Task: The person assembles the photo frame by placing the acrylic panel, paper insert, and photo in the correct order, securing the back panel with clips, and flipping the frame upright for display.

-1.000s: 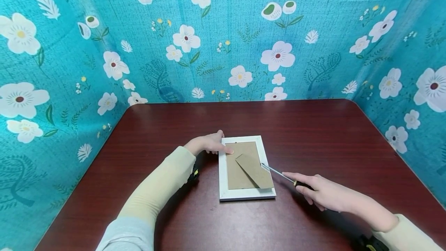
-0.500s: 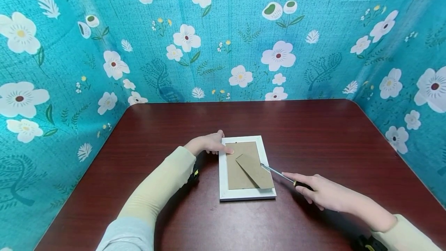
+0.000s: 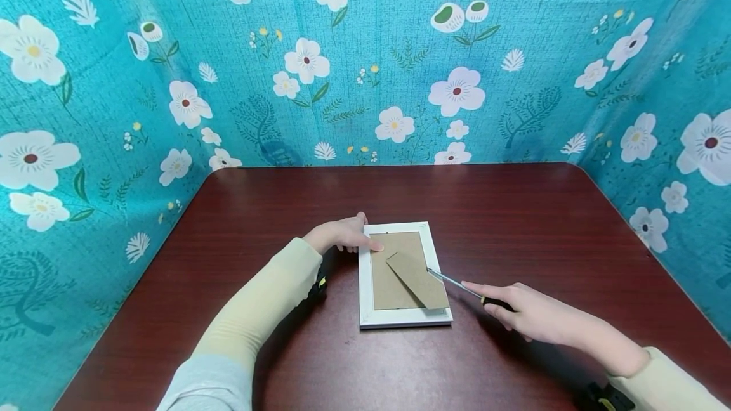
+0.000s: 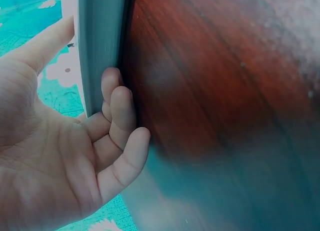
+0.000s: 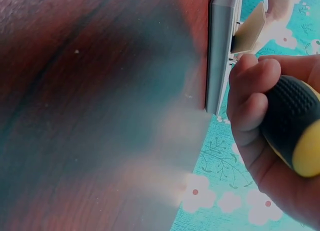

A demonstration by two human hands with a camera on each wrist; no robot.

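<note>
Visible displacement over the last second: none. The white rectangular picture frame [image 3: 366, 284] lies back up, between the left and right edges of the dark-red wooden desk [image 3: 485, 208]. The left hand [image 3: 345, 233] grips its left side; the right hand [image 3: 531, 314] grips a metal-shafted, black-and-yellow-handled screwdriver [image 3: 457, 284], tip at the frame's right inner edge. Work there appears held, without advance
</note>
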